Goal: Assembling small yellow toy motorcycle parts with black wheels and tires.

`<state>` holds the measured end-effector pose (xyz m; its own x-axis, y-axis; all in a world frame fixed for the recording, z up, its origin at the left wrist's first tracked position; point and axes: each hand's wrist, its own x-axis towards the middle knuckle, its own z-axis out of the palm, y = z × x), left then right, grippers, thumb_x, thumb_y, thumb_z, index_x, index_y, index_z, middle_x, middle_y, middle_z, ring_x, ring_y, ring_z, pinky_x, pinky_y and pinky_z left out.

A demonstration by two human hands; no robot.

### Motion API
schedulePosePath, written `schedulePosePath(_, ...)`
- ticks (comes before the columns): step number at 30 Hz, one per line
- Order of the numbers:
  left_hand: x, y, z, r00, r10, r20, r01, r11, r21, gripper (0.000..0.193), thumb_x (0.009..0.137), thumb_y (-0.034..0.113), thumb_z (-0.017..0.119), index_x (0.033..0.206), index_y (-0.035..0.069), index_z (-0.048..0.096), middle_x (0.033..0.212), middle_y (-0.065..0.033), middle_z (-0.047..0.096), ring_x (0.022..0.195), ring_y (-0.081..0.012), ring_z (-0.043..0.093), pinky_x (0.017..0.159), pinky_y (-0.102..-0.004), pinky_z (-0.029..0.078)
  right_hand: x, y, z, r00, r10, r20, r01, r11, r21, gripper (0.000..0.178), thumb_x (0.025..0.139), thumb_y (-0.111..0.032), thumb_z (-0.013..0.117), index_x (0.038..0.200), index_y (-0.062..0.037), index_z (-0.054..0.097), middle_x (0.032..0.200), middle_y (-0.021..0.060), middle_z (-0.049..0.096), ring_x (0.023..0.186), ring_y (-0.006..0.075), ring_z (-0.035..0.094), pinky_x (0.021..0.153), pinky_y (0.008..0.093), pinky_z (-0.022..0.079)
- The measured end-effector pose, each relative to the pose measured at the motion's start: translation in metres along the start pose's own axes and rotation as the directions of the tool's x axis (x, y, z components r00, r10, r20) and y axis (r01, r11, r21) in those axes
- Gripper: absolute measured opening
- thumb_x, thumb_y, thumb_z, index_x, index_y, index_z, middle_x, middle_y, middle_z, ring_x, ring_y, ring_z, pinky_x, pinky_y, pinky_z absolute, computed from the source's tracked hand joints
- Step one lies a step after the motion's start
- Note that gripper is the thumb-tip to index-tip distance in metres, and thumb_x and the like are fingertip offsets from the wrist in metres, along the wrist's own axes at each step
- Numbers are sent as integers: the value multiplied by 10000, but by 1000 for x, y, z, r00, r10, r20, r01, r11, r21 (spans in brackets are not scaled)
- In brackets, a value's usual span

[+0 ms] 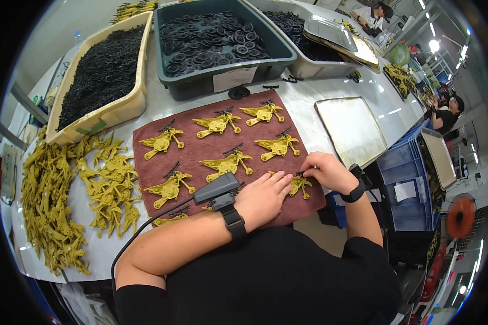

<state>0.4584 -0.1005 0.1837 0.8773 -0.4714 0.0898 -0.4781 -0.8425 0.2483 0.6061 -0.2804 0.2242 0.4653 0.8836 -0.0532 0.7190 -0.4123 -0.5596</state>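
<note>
Currently in hand: apparently fitting a slim black part to a yellow piece, directly beneath the fingertips.
Left hand: laid nearly straight across the piece's left side; thumb hidden, so impossible to tell whether gripping.
Right hand: pinching the black part between thumb and forefinger.
Next move: by judgement, calling for a steady left hold and a careful, straight right push.
Worktop: smooth, pale, faintly glossy, spreading around the fingers.
Dark green bin: deep, rigid, plastic-looking, well beyond the fingers, filled with round black discs.
Cloth: matt, brownish red, soft-looking, under the fingers.
Yellow pieces: hard-looking, wing-shaped, round-ended, in rows ahead and left of the fingers.
Black part: thin, mostly hidden inside the right pinch.
</note>
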Motion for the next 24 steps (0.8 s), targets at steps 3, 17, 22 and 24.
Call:
schedulePosePath(3, 1, 1, 3, 1000, -7, 4, 7, 1000, -3, 601, 832, 266, 582, 1341, 2, 402, 1445, -123, 338, 1339, -243, 316, 1099, -366, 269, 0, 0, 4, 999, -30, -22, 29, 998, -63, 96, 718, -18, 648, 765, -14, 564, 748, 132, 580, 770, 329, 569, 679, 381, 463)
schedulePosePath(17, 3, 7, 4, 997, -73, 21, 72, 997, 26, 541, 835, 242, 547, 1314, 13, 443, 1434, -110, 358, 1340, -230, 312, 1093, -361, 277, 18, -11, 12, 990, 15, 140, 26, 957, -288, 86, 686, 36, 566, 727, -24, 520, 755, 138, 543, 765, 335, 561, 666, 405, 454)
schedulePosePath(22, 6, 8, 3, 996, -79, 32, 78, 996, 34, 529, 837, 241, 542, 1306, 14, 450, 1432, -109, 360, 1340, -228, 313, 1091, -364, 278, 16, -11, 16, 995, -17, 99, 54, 924, -378, 43, 706, 4, 541, 731, -30, 544, 764, 137, 552, 782, 331, 569, 685, 402, 466)
schedulePosePath(24, 6, 9, 2, 997, -76, 35, 74, 996, 56, 525, 838, 240, 541, 1305, 16, 453, 1430, -110, 363, 1339, -229, 314, 1091, -364, 278, 16, -6, 14, 992, 2, 129, 45, 929, -367, 48, 712, 8, 550, 737, -32, 543, 766, 138, 544, 773, 331, 567, 674, 400, 462)
